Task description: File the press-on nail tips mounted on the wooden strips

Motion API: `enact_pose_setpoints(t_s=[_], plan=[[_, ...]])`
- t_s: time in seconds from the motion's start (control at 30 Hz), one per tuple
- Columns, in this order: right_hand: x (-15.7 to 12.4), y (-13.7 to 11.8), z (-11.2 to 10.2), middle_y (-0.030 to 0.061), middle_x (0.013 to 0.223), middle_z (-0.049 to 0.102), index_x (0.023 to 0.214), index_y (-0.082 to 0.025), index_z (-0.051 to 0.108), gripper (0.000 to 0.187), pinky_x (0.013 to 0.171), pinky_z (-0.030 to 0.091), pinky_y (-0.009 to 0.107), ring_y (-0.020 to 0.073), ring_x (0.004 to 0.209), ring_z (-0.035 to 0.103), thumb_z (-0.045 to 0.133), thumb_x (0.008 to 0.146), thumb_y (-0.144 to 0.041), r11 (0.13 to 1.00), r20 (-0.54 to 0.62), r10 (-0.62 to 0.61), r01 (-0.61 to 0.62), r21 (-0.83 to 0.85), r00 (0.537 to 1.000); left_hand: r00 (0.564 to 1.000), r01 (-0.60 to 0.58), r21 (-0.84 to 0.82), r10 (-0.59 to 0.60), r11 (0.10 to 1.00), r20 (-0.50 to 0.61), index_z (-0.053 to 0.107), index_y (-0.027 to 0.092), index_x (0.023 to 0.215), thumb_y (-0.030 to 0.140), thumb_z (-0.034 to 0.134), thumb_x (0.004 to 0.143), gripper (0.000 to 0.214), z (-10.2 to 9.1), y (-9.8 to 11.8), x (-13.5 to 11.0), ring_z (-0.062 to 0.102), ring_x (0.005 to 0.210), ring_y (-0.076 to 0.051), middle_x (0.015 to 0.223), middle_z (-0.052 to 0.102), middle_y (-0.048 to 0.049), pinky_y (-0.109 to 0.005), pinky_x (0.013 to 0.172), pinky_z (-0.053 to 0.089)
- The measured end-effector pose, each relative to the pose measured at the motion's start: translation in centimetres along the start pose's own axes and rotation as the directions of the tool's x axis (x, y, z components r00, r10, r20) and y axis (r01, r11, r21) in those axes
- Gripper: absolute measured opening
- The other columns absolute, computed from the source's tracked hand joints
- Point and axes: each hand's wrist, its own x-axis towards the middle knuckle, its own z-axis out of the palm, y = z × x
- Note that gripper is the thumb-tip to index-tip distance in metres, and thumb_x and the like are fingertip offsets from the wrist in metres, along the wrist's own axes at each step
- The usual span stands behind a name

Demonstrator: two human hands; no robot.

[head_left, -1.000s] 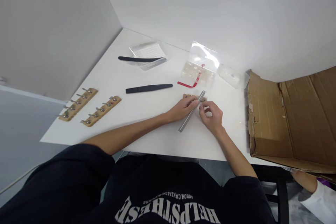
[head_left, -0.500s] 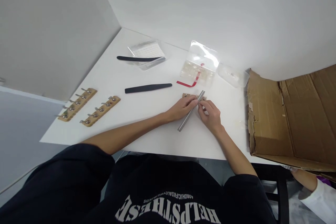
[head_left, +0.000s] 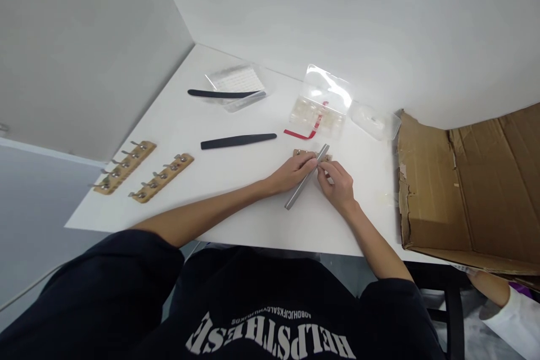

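A slim grey nail file (head_left: 297,192) slants across the space between my hands. My left hand (head_left: 290,174) is closed on it, with the thumb near its upper part. From the other side my right hand (head_left: 338,187) pinches its fingertips together close to the file's upper edge; whatever they hold is too small to make out. Just behind the fingers lies a short wooden strip with metal fittings (head_left: 300,152), mostly covered by my hands and the file.
Two wooden strips with metal clips (head_left: 126,166) (head_left: 162,176) lie at left. Two black files (head_left: 238,141) (head_left: 211,94) rest farther back, one on a clear packet (head_left: 242,80). An open clear case (head_left: 323,115) with red tape, a plastic packet (head_left: 373,122) and a cardboard box (head_left: 430,197) stand rightward. Another person's arm (head_left: 491,288) shows lower right.
The grey file's lower end has shifted very slightly up and to the left. My right fingertips have moved a touch leftward; everything else stays in place.
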Motion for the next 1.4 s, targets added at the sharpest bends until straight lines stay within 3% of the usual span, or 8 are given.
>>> enact_pose_setpoints(t_s=[0.23,0.47,0.57,0.7,0.8,0.93,1.2,1.4], plan=[[0.4,-0.1,-0.1,0.0061,0.09,0.074,0.107,-0.024,0.068,0.015,0.065,0.062,0.03,0.0176,0.075,0.069,0.056,0.102,-0.017,0.998,-0.02,-0.058,0.058,-0.026,0.998,1.0,0.003,-0.037,-0.003,0.999,0.008,0.055,0.019,0.091,0.046,0.036,0.107,0.037,0.0,0.0,0.1,0.053,0.085,-0.019,0.087,0.057,-0.0017,-0.034,0.084,0.044],[0.4,0.1,0.2,0.0052,0.089,0.072,0.103,-0.025,0.069,0.014,0.063,0.061,0.03,0.0169,0.072,0.065,0.056,0.101,-0.019,1.0,-0.009,-0.009,0.01,0.028,1.0,1.0,-0.004,-0.026,0.004,1.0,0.005,0.049,0.02,0.085,0.046,0.035,0.107,0.037,-0.1,-0.3,0.1,0.05,0.082,-0.019,0.082,0.052,-0.0006,-0.035,0.084,0.042],[0.7,0.1,-0.1,0.0052,0.091,0.073,0.1,-0.024,0.07,0.014,0.061,0.061,0.029,0.0169,0.075,0.066,0.056,0.102,-0.025,0.986,-0.005,0.118,-0.116,0.122,0.993,1.0,0.001,0.005,-0.001,1.0,-0.005,0.05,0.02,0.084,0.047,0.035,0.107,0.038,0.0,-0.4,0.1,0.047,0.08,-0.019,0.08,0.048,0.0,-0.036,0.084,0.042],[1.5,0.0,-0.8,0.0035,0.087,0.07,0.095,-0.023,0.068,0.018,0.054,0.059,0.027,0.0176,0.078,0.068,0.064,0.098,-0.041,0.798,0.035,0.461,-0.432,0.42,0.887,1.0,0.0,0.015,0.0,1.0,0.006,0.059,0.02,0.098,0.048,0.034,0.107,0.039,0.1,-0.2,-0.1,0.049,0.087,-0.021,0.088,0.055,-0.0025,-0.037,0.087,0.043],[2.0,0.1,-1.1,0.0018,0.081,0.07,0.093,-0.023,0.066,0.025,0.05,0.057,0.025,0.0174,0.076,0.069,0.072,0.093,-0.047,0.617,0.098,0.56,-0.494,0.613,0.822,1.0,0.021,0.033,-0.02,0.999,-0.007,0.063,0.02,0.104,0.048,0.033,0.107,0.041,0.1,-0.1,-0.2,0.051,0.093,-0.023,0.095,0.059,-0.0042,-0.04,0.093,0.043],[2.2,0.0,-1.3,0.0017,0.081,0.071,0.092,-0.023,0.067,0.029,0.046,0.054,0.023,0.0164,0.073,0.068,0.077,0.088,-0.049,0.487,0.18,0.59,-0.525,0.698,0.787,1.0,0.02,0.026,-0.02,0.999,-0.019,0.063,0.02,0.106,0.047,0.033,0.107,0.04,0.1,-0.1,-0.1,0.053,0.096,-0.023,0.097,0.06,-0.005,-0.041,0.095,0.043],[2.3,-0.2,-1.7,0.0008,0.082,0.069,0.091,-0.024,0.067,0.029,0.045,0.05,0.019,0.0149,0.075,0.065,0.081,0.085,-0.05,0.308,0.314,0.588,-0.565,0.765,0.745,0.999,0.028,0.032,-0.026,0.999,-0.04,0.051,0.02,0.087,0.049,0.033,0.107,0.039,0.2,-0.1,-0.1,0.049,0.086,-0.021,0.085,0.051,-0.002,-0.038,0.088,0.043],[2.3,-0.1,-1.6,0.0004,0.082,0.066,0.091,-0.024,0.068,0.031,0.045,0.048,0.019,0.014,0.075,0.063,0.082,0.084,-0.05,0.289,0.365,0.548,-0.58,0.762,0.753,0.999,0.021,0.028,-0.021,0.999,-0.03,0.054,0.02,0.089,0.047,0.032,0.107,0.039,0.2,0.0,-0.2,0.049,0.087,-0.021,0.085,0.052,-0.0022,-0.038,0.09,0.043]])
